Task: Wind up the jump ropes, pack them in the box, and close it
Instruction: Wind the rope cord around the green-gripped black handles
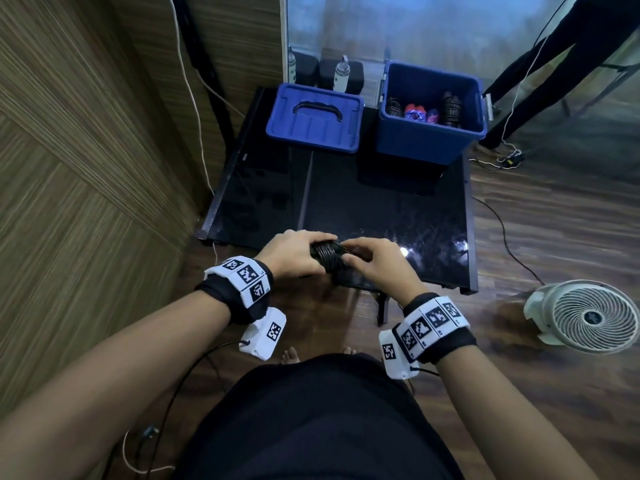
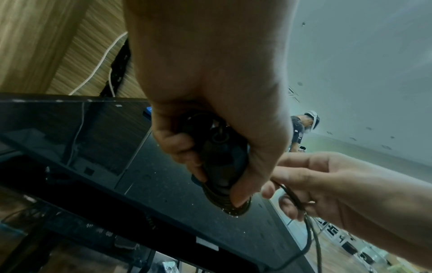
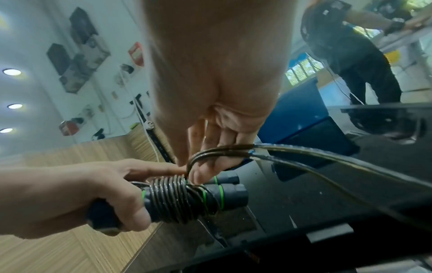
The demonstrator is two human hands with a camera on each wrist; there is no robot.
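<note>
**Nearly wound: thin cord, two handles, one last loop**

Right now my left hand (image 3: 77,194) is wrapped round the two black handles (image 3: 224,194) of the jump rope (image 1: 327,255), fingers curled tight, thumb pressing on the coil so it cannot slip. My right hand (image 1: 375,268) pinches the last doubled loop of cord (image 3: 304,153) between thumb and fingertips, right against the wound turns.

I judge the cord to be thin, glossy and springy: light, but eager to uncoil if I ease off. The handles are stiff and ribbed, so they are the place to grip; the coil itself looks slick and would slide under a loose hold. The loose tail wants tucking under a turn before I let go.

I hold the bundle just above the near edge of the black table (image 1: 381,202). Its glossy top lies bare ahead of me. At the far right stands the blue box (image 1: 429,143), open, with other wound ropes (image 1: 420,112) already inside; its lid (image 1: 311,123) lies just left of it. The path there looks free, though the box walls are tall, so I would go in from above. On the floor to the right, a fan (image 1: 588,317) sits well apart.
</note>
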